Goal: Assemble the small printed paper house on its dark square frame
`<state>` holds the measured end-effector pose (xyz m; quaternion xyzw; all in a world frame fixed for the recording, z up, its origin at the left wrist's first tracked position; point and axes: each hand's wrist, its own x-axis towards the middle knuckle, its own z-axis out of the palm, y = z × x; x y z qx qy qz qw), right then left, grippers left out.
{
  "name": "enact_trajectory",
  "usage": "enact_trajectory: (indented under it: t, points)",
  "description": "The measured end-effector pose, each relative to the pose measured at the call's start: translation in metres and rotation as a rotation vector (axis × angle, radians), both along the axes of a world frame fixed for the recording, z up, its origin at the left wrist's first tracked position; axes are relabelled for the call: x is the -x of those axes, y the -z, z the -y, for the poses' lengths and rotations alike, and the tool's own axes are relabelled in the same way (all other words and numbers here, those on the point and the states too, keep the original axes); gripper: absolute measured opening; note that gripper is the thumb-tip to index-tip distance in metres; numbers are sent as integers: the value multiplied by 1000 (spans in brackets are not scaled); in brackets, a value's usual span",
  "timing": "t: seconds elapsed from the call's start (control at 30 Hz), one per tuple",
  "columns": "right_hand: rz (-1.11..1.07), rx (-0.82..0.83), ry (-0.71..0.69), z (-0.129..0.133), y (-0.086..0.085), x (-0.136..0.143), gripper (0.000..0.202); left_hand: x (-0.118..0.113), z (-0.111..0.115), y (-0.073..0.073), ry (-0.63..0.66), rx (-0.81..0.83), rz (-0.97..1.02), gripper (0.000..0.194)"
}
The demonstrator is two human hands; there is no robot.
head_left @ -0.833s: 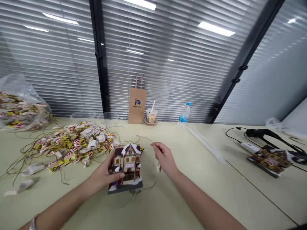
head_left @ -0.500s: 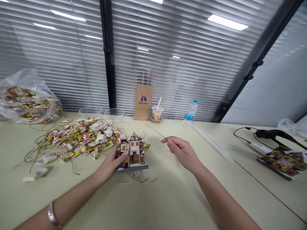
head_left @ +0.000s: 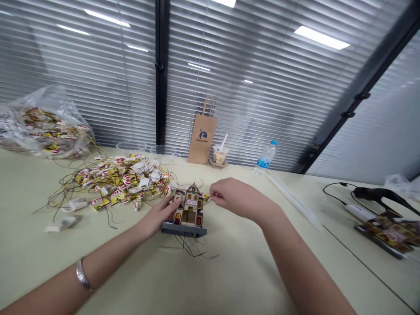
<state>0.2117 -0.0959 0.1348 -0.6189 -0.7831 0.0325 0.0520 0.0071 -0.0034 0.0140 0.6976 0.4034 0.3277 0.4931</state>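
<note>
A miniature house (head_left: 189,209) with a grey base, painted windows and a small sign stands tilted back above the table. My left hand (head_left: 159,215) is closed around its left side, thumb on the front. Thin dark and pale wires (head_left: 190,248) trail from under the base. My right hand (head_left: 234,197) is closed in a pinch just right of the roof, beside a small yellow printed piece (head_left: 205,197). Whatever its fingertips hold is hidden.
Left of the house lies a tangled pile of wired printed pieces (head_left: 124,181), with a filled plastic bag (head_left: 49,127) behind. A paper bag (head_left: 201,142), drink cup (head_left: 220,155) and water bottle (head_left: 266,158) stand along the back. Another model house (head_left: 389,234) lies at right.
My right hand has moved left and turned over, coming close to the house's right side. The house now leans further back in my left hand. The view has shifted slightly.
</note>
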Motion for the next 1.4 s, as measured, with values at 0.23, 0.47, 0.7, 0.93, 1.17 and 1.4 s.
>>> enact_trajectory:
  t: [0.23, 0.47, 0.7, 0.93, 1.17, 1.4]
  points:
    - [81, 15, -293, -29, 36, 34, 18, 3, 0, -7, 107, -20, -65, 55]
    - [-83, 56, -346, -32, 47, 29, 24, 4, -13, 1, 28, -104, -224, 56]
    - [-206, 126, -462, -40, 58, 25, 24, 9, -13, -5, 33, -202, -383, 52]
    - [-467, -165, -95, -30, 34, -4, 15, 10, -9, -6, -11, -203, -312, 62]
    - [-1388, -570, -75, 10, -21, -35, 10, 12, 2, -1, 119, -323, -16, 66]
    - [-1305, -534, -57, 16, -18, -30, 13, 8, 5, -2, 13, -267, 119, 55]
